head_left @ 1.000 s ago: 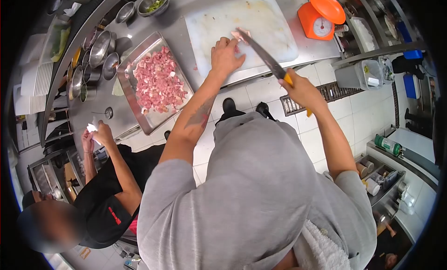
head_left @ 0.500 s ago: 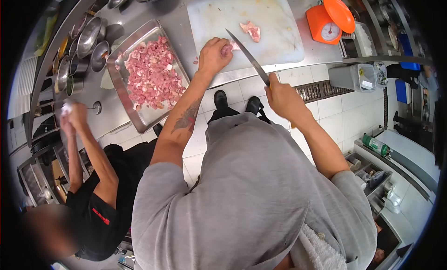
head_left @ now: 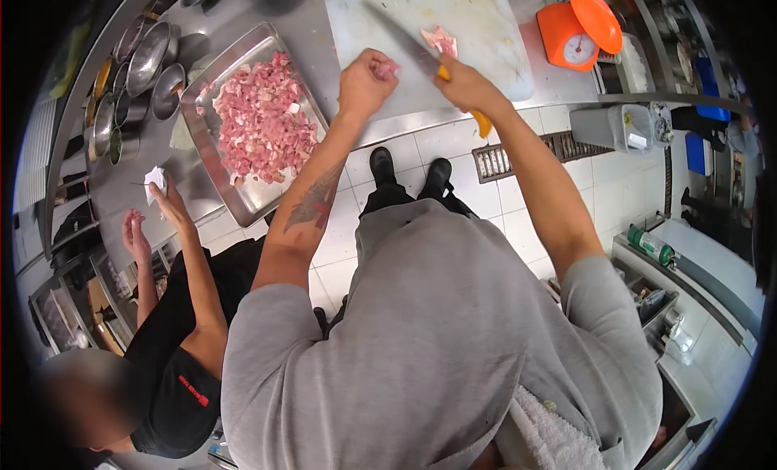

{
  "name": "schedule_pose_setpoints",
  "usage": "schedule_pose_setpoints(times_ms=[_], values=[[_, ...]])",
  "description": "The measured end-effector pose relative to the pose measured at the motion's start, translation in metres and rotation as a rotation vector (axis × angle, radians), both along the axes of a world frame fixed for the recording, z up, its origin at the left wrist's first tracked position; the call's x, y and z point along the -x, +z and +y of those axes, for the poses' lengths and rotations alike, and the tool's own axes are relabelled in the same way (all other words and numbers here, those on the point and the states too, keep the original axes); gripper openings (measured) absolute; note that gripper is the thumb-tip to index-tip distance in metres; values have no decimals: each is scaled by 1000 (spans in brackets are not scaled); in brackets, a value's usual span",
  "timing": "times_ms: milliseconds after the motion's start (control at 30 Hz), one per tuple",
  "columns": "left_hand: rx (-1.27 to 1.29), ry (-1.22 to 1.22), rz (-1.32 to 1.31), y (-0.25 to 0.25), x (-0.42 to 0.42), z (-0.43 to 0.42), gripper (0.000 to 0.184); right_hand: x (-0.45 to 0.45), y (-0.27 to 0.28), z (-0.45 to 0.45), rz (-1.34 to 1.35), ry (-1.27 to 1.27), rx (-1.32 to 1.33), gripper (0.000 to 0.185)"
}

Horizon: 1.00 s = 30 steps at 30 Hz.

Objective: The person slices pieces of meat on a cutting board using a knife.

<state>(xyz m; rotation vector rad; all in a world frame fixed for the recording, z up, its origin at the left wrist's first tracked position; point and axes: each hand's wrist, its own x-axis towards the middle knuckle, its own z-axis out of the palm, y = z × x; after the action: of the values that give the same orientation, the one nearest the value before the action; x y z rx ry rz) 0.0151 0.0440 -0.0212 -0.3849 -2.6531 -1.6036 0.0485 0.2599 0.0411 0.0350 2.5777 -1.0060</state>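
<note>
My left hand (head_left: 363,83) is closed around a small piece of raw pink meat (head_left: 387,69) at the near left part of the white cutting board (head_left: 486,61). In my right hand (head_left: 468,88) is a knife (head_left: 417,49) with a yellow handle, its long blade slanting over the board toward the far left and slightly blurred. Just beyond the blade, another piece of raw meat (head_left: 440,41) lies on the board. Left of the board, a metal tray (head_left: 217,172) holds a heap of diced raw meat (head_left: 263,122).
An orange kitchen scale (head_left: 571,41) stands right of the board. Several metal bowls (head_left: 152,57) line the table's left side. At the lower left, a co-worker in black (head_left: 182,389) holds a white cloth (head_left: 155,182) near the table. A floor drain (head_left: 542,154) lies beyond the table edge.
The knife has moved up and left over the board, its blade now lying flatter. My left hand has shifted slightly up and left with the meat. The co-worker's hands have moved apart.
</note>
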Motion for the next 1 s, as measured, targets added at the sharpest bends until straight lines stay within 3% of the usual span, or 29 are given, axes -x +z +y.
schedule_pose_setpoints(times_ms=[67,200,300,400,500,633,833,933,1000], values=[[3,54,119,20,7,-4,32,-21,6,9,256,-142,-67,32],[199,-266,397,44,13,0,31,-46,60,16,-38,-245,110,35],[431,-344,565,1,14,-9,27,-76,64,23,-79,-178,80,34],[310,-81,466,11,4,-24,22,-100,38,25,54,-65,-32,31],[272,-212,372,13,-7,-14,23,-119,12,14,44,17,-176,24],[308,-228,394,2,-4,-3,18,-116,56,10,86,83,-295,20],[260,-187,329,-2,-3,1,16,-130,97,13,-123,144,-331,25],[224,-204,339,-1,1,1,16,-126,79,4,-129,107,-245,22],[261,-222,295,0,-1,0,15,-102,26,-14,-90,58,-179,23]])
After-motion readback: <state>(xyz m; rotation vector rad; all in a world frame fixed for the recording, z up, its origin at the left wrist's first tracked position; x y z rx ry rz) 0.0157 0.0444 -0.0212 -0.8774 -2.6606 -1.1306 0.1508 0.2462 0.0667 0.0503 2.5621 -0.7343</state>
